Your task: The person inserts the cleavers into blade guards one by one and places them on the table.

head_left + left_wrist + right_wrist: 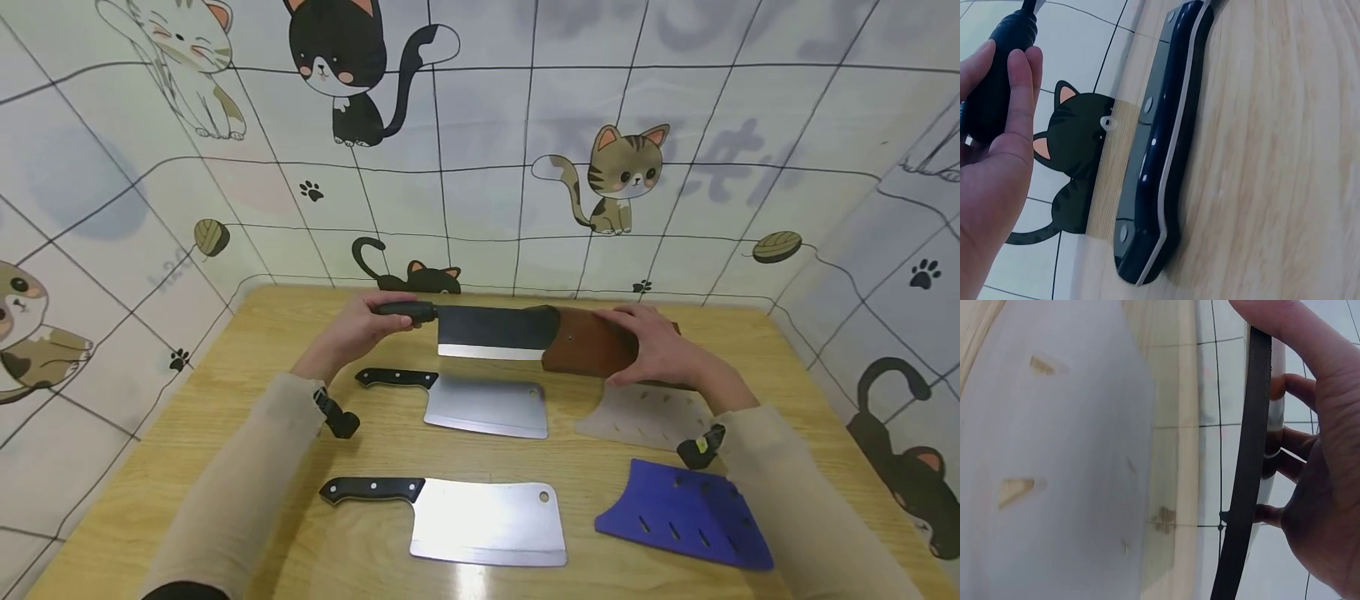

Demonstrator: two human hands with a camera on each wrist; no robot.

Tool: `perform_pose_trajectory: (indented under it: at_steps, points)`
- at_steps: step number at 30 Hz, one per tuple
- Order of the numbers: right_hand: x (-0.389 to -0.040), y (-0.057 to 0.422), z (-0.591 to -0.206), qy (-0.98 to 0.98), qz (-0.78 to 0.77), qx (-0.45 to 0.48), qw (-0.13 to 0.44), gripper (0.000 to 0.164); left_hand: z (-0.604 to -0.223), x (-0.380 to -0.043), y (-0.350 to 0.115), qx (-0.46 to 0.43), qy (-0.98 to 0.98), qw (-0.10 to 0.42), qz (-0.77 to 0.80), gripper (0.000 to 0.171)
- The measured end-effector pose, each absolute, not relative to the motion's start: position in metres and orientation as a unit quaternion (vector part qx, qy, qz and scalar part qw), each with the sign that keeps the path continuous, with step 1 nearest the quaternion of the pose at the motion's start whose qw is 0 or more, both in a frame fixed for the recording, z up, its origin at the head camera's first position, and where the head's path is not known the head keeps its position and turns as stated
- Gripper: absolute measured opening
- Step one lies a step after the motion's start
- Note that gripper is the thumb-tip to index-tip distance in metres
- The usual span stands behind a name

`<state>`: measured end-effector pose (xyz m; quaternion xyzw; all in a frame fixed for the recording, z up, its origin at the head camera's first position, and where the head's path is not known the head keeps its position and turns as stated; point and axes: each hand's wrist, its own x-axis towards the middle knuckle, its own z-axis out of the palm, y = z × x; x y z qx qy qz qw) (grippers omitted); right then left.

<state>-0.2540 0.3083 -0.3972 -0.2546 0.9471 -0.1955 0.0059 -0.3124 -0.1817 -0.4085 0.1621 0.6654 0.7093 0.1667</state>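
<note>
My left hand grips the black handle of a dark-bladed cleaver with a bright cutting edge, at the back of the table. The left wrist view shows fingers and thumb round that handle. Across from it, my right hand holds a brown leather blade sheath, thumb on one long edge and fingers on the other. The sheath's mouth meets the far end of the blade, and they overlap there. Seen from the right wrist, the sheath's dark edge runs between thumb and fingers.
Below lie two steel cleavers with riveted black handles, a middle one and a front one. A whitish translucent blade cover and a blue slotted one lie at right. A cat-print tiled backdrop borders the wooden table.
</note>
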Motion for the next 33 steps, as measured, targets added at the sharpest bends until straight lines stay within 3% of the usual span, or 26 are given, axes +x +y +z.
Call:
perform_pose_trajectory:
  at_steps: [16,33]
  points:
    - [-0.255,0.284,-0.388,0.941,-0.182,-0.286,-0.01,0.107,-0.414,-0.313,-0.147,0.196,0.651,0.179,0.711,0.048]
    - [-0.263,0.264,-0.391,0.941,-0.177,-0.287,-0.017,0.104,-0.424,-0.311,-0.118,0.168,0.649,0.175,0.721,0.048]
